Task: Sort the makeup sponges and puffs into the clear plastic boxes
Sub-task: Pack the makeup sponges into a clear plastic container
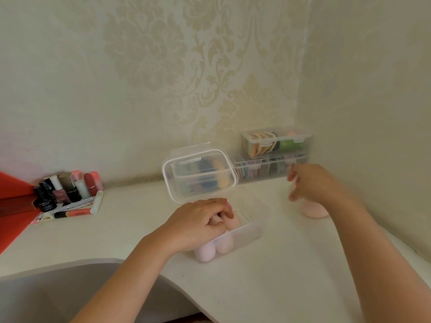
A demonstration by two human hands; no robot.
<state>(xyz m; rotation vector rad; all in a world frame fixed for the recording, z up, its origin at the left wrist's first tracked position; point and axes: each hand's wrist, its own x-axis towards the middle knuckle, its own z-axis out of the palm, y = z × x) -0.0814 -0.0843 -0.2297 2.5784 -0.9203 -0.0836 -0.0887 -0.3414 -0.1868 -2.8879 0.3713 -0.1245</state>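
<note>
An open clear box [250, 233] stands mid-table, its lid [179, 170] raised behind it. Two pale pink egg sponges [205, 252] lie at its near end. My left hand [198, 221] reaches into the box, fingers and thumb curled on a peach sponge [234, 222]. My right hand [312, 185], blurred, hovers with fingers loosely spread just above a pink round sponge [314, 212] on the table to the right. At the back right, two closed clear boxes hold colourful puffs: a small one [275, 141] stacked on a long one [268, 167].
Lipsticks, bottles and tubes [67, 190] crowd the back left beside a red panel [11, 206]. The white table [268, 276] has a curved cut-out front edge at lower left. Walls close the back and the right side.
</note>
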